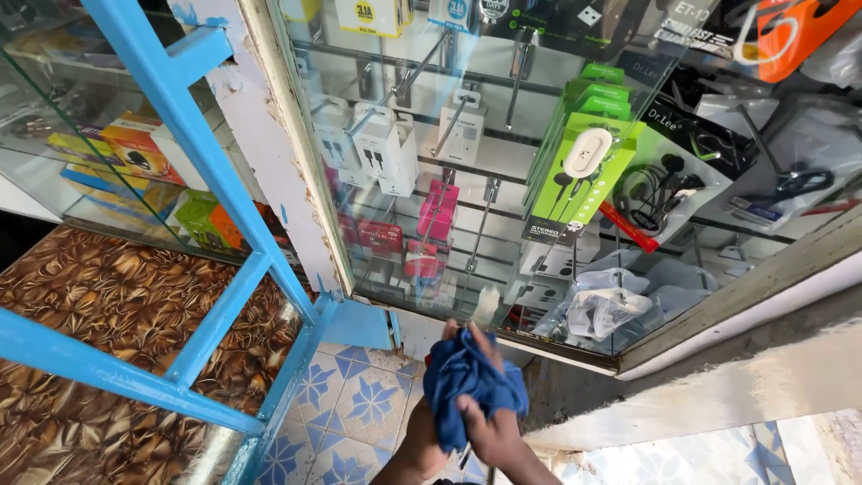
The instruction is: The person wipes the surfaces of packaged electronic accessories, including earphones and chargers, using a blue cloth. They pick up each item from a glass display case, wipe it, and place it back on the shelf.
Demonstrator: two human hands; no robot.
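Head view: I am looking down past a shop display onto the hands at the bottom edge, and I list things from largest to smallest.
Glass display case [503,296]: it fills the far and right part of the scene; goods hang on metal pegs behind the pane, so each pack faces outward and can be seen through the glass.
Blue metal frame [211,184]: its painted bars cross the left side, bracing a second glazed cabinet with coloured boxes stacked on its shelf.
Patterned brown surface [117,305]: it lies near left, under the blue bars.
Tiled floor [355,404]: blue-and-white star tiles show near, between the frame and the hands.
Concrete ledge [718,395]: it runs near right, below the case, carrying its lower rail.
Green earphone packs [584,171]: these hang in a fanned row on one peg, right of centre, overlapping so many fit on one hook.
White charger boxes [382,148]: they hang left of centre on their own pegs.
Blue cloth [471,382]: it is bunched into a wad just below the bottom edge of the case's pane, close to the glass.
Left hand [426,440]: I see it closed around the lower part of the cloth, gathering the loose end.
Right hand [489,431]: it is clenched on the wad from the right, fingers wrapped into the folds; both grips keep the cloth compact.
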